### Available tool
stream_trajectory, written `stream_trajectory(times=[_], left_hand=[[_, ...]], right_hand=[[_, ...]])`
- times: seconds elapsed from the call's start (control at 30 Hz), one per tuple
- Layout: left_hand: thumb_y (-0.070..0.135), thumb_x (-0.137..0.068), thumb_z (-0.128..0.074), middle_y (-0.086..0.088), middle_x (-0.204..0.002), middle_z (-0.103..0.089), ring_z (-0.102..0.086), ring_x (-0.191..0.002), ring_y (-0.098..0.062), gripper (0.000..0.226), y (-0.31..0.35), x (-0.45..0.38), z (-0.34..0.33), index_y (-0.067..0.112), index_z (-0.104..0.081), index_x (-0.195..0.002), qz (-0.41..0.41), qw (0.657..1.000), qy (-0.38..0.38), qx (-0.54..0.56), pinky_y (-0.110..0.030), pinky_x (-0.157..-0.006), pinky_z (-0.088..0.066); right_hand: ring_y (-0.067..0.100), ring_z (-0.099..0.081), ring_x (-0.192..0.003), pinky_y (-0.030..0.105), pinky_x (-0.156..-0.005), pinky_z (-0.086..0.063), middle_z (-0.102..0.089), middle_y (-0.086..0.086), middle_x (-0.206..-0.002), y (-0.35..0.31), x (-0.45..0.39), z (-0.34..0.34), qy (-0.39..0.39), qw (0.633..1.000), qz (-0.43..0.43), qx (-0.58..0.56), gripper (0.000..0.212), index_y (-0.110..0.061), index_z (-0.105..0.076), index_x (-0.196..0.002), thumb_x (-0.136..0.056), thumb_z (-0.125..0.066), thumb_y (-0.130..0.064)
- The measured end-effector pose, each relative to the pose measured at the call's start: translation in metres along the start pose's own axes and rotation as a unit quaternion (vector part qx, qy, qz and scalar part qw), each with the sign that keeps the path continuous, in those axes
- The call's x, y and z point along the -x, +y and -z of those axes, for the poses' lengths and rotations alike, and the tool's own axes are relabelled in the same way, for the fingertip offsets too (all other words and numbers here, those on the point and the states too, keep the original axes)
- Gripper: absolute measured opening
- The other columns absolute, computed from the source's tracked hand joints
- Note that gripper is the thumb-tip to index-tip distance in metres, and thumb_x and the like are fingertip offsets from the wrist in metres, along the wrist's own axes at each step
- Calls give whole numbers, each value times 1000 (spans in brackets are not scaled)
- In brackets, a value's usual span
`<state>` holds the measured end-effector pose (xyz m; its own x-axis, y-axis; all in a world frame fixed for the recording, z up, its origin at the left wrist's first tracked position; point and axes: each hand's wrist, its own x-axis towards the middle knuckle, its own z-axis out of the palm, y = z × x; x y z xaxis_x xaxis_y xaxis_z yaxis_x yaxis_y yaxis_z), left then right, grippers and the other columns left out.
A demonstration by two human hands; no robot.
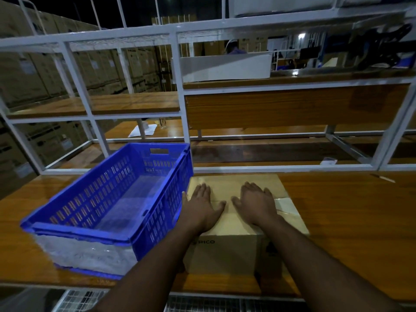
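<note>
Head view: left hand (201,207) and right hand (256,204) lie flat, fingers spread, on the cardboard box (225,248) near the tabletop's (349,221) front edge, beside the blue crate (108,199). Pressing evenly along the seam should keep the flaps flush.

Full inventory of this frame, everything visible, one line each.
cardboard box: 1, tan, mid-table, right of the crate
crate: 1, blue, on the table's left
table: 1, brown wood, under both
rack: 1, white metal with wooden shelves, behind the table
long case: 1, white, on an upper shelf
papers: few, white, lower shelf
cartons: many, brown, stacked far left
thin tool: 1, pale, table's far right, kind unclear
left hand: 1, bare, flat on box top
right hand: 1, bare, flat on box top
</note>
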<state>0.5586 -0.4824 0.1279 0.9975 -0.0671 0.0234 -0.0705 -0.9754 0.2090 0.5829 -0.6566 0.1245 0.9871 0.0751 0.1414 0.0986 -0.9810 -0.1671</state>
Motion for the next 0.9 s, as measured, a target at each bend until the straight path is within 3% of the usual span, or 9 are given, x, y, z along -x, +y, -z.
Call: stream_trajectory(times=[0.17, 0.27, 0.33, 0.4, 0.47, 0.57, 0.77, 0.9], left_hand=[[69, -99, -28, 0, -170, -6, -1, -156, -14, 83, -5, 0, 0, 16, -15, -162, -8, 1000, 22, 16, -53, -126, -3], [71, -96, -35, -4, -170, -2, 1, -157, -20, 91, -7, 3, 0, 13, -10, -162, 38, 997, 45, 56, -55, -125, -7], [74, -92, -42, -10, -170, 1, 1, -157, -27, 103, -10, 4, 2, 9, -2, -161, 105, 988, 54, 97, -56, -124, -15], [79, -87, -46, -16, -168, -10, -16, -154, -33, 113, -13, 3, 3, 6, 0, -161, 157, 978, 41, 131, -55, -118, -31], [84, -83, -47, -18, -160, -34, -42, -141, -36, 118, -16, 0, 1, 6, -2, -160, 177, 973, 29, 144, -51, -105, -47], [85, -81, -47, -17, -150, -47, -55, -128, -35, 119, -18, -1, 1, 5, -7, -160, 169, 975, 33, 142, -49, -95, -53], [78, -84, -53, -15, -154, -44, -54, -130, -33, 110, -15, 20, 0, 10, -13, -159, 131, 973, 110, 155, -46, -96, -54], [67, -82, -67, -10, -161, -34, -47, -138, -31, 114, -15, 39, 6, 20, -1, -161, 94, 957, 168, 218, -46, -102, -47]], right_hand=[[22, -24, -150, 48, -123, -14, -32, 5, -161, 6, 4, -4, 20, 999, -12, -34, 67, -14, -36, -152, -100, -36, -57], [30, -21, -150, 51, -122, -14, -27, 13, -162, 20, 8, 0, 42, 993, -112, -10, 76, -8, -31, -153, -99, -34, -61], [36, -20, -149, 53, -120, -20, -23, 19, -162, 31, 10, 3, 29, 983, -182, 6, 84, -8, -25, -155, -96, -31, -67], [39, -31, -143, 50, -110, -37, -30, 21, -158, 40, 10, 6, 24, 975, -219, -12, 86, -10, -27, -153, -93, -35, -71], [35, -48, -128, 42, -93, -49, -45, 20, -145, 44, 9, 5, 39, 975, -216, -44, 81, -10, -37, -147, -92, -43, -70], [29, -57, -110, 36, -78, -52, -57, 14, -128, 46, 13, 7, 65, 977, -196, -54, 66, -11, -49, -133, -93, -49, -64], [25, -60, -105, 32, -74, -50, -61, 8, -121, 51, 35, 9, 163, 961, -177, -135, 53, -16, -52, -129, -91, -61, -52], [25, -56, -115, 38, -83, -51, -54, 5, -131, 46, 52, 20, 273, 916, -167, -241, 65, -21, -39, -144, -90, -66, -47]])
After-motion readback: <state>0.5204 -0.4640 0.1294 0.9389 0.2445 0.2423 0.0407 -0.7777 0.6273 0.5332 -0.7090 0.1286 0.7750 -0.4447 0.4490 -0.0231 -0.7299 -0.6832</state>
